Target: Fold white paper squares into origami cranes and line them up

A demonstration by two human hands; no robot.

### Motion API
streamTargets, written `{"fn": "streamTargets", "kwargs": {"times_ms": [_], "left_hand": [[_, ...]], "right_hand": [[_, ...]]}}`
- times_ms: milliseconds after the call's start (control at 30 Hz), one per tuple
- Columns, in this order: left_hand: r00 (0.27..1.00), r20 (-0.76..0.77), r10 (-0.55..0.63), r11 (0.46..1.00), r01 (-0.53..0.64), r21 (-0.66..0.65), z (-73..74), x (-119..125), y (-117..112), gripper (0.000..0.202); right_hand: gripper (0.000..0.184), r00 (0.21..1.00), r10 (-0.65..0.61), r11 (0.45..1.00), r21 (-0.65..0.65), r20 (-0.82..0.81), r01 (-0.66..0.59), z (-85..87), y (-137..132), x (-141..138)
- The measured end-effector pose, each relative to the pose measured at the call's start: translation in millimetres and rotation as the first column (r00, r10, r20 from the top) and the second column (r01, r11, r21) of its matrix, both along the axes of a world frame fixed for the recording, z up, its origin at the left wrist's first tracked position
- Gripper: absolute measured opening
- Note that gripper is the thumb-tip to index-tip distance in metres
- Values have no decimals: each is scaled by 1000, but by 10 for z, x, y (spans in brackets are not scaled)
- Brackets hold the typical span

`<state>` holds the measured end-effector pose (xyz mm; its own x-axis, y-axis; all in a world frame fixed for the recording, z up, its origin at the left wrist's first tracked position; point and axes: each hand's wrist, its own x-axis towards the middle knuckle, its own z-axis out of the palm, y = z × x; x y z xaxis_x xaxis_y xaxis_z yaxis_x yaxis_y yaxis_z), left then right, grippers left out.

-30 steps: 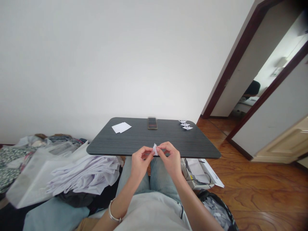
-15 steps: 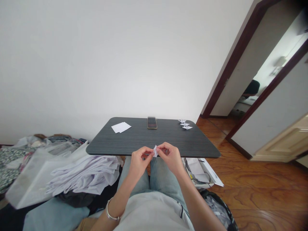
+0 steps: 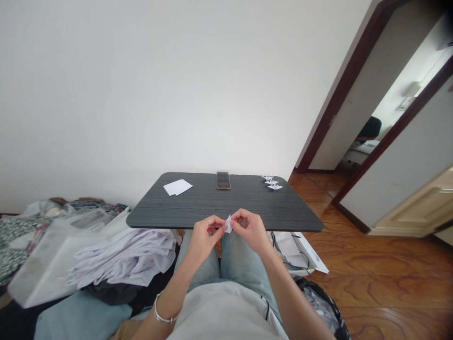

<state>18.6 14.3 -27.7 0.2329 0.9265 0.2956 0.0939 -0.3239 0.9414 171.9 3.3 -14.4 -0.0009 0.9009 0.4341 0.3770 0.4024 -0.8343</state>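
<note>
Fingers (image 3: 218,221) of both our hands (image 3: 204,237) (image 3: 252,231) pinch the folded paper (image 3: 228,224) from either side (its long axis near upright), neither hand nearer.

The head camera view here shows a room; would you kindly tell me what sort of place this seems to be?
It looks like a room in a home, perhaps a bedroom or study: a wooden floor, heaped cloth beside a dark table, and a doorway to another room.
</note>
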Motion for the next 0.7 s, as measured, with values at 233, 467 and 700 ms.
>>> {"fn": "streamTargets", "kwargs": {"times_ms": [233, 467, 700], "left_hand": [[1000, 1, 10, 1000, -10, 10, 19, 3, -8, 11], [1000, 8, 26, 1000, -26, 2, 43, 20, -29, 11], [994, 72, 86, 996, -83, -42, 89, 36, -46, 12]], "right_hand": [[7, 998, -6, 1000, -12, -57, 5, -36, 2, -20], [18, 993, 21, 999, -27, -112, -24, -72, 38, -15], [12, 987, -41, 999, -3, -158, 41, -123, -2, -47]]}}
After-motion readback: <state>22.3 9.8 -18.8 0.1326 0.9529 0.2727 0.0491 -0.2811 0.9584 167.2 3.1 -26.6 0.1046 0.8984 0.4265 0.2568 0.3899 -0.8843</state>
